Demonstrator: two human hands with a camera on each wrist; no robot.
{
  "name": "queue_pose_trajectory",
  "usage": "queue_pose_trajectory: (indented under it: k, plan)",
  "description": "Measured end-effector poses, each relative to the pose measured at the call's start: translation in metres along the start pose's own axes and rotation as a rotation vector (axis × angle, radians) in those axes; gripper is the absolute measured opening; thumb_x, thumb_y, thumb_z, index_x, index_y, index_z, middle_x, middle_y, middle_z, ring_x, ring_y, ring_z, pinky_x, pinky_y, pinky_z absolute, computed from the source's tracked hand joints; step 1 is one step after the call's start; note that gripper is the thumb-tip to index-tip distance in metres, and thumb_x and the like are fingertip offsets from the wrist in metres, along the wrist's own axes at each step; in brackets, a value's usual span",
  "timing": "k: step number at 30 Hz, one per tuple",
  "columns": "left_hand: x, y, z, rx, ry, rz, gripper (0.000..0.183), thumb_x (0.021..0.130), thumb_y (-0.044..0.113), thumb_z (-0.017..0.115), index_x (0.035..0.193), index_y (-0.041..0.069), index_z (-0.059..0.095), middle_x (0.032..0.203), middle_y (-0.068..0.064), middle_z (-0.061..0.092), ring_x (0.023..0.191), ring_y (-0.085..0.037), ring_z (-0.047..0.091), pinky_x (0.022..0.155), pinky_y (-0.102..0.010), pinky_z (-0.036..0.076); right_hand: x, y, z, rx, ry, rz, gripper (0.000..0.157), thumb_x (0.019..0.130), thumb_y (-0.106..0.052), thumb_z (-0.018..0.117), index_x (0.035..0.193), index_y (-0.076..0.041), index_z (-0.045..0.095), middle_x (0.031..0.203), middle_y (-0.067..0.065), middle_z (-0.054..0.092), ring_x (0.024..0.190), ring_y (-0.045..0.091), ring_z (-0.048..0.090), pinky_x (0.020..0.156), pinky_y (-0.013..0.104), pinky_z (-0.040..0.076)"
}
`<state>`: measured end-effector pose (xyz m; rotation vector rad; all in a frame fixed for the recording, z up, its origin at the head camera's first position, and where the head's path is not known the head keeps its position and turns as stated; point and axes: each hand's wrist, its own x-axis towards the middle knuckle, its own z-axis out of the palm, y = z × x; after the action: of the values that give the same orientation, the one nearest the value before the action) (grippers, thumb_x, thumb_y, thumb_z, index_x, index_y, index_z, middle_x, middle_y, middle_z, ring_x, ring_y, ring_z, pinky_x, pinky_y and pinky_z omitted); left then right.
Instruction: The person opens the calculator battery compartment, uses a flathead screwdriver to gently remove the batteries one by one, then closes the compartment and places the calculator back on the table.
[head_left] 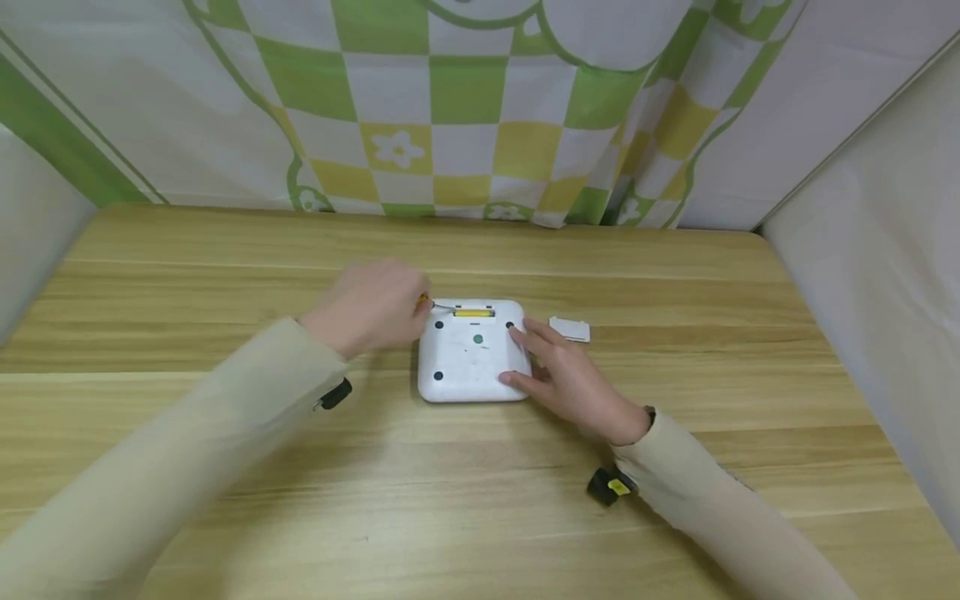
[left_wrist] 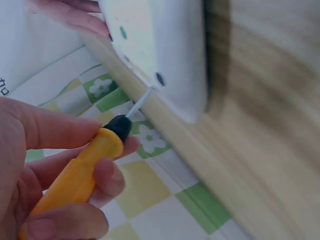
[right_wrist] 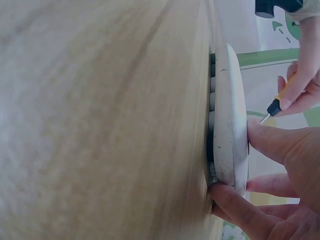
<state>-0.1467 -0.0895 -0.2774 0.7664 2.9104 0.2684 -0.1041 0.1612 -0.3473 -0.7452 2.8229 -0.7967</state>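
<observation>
While left fingers (left_wrist: pixel 65 132) curl round screwdriver (left_wrist: pixel 75 177) | parted right fingers (head_left: pixel 534 343) hold device (head_left: pixel 472 367) | white cover (head_left: pixel 570 329) nearby, curtain (head_left: pixel 465 92) beyond

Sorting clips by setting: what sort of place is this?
Probably a small indoor work spot, perhaps a curtained-off booth: a wood-grain table, a checked curtain behind it, and a screwdriver in the left hand at a white device.

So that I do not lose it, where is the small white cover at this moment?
In the head view, the small white cover lies on the wooden table, right of the white device, just beyond the right hand.
</observation>
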Motion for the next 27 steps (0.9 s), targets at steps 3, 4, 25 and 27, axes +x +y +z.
queue_pose_trajectory:
  k: [3,4,25,27]
  plan:
    - [0.006,0.005,-0.006,0.024,-0.031,-0.005,0.031,0.084,0.007,0.050,0.055,0.014,0.042,0.053,0.002,0.036,0.050,-0.012,0.035,0.044,-0.023,0.026,0.000,0.000,0.000,-0.001,0.000,0.006,0.062,0.088,-0.030,0.069,0.138,-0.001,0.049,0.146,0.024,0.040,0.080,0.013,0.060,0.076,0.027,0.053]
    - [0.008,0.006,-0.008,0.035,-0.038,-0.003,0.031,0.082,0.006,0.050,0.054,0.015,0.040,0.053,0.003,0.035,0.050,-0.011,0.034,0.044,-0.023,0.026,0.000,0.000,0.001,0.000,0.001,0.004,0.061,0.088,-0.030,0.070,0.138,-0.001,0.049,0.146,0.024,0.040,0.080,0.013,0.060,0.076,0.027,0.053]
    - [0.029,0.020,-0.026,0.080,-0.179,-0.043,0.027,0.078,0.012,0.059,0.058,0.016,0.041,0.055,0.005,0.034,0.051,-0.010,0.031,0.047,-0.022,0.027,0.000,0.002,0.001,-0.003,0.013,-0.029,0.061,0.088,-0.028,0.070,0.137,0.001,0.049,0.145,0.026,0.041,0.085,0.016,0.063,0.081,0.031,0.054]
    - [0.030,0.019,-0.026,0.078,-0.188,-0.043,0.027,0.078,0.012,0.059,0.059,0.016,0.041,0.055,0.005,0.034,0.052,-0.010,0.032,0.048,-0.022,0.028,0.000,0.002,0.000,-0.004,0.012,-0.030,0.061,0.088,-0.028,0.070,0.137,0.001,0.049,0.145,0.026,0.041,0.090,0.019,0.065,0.082,0.032,0.054]
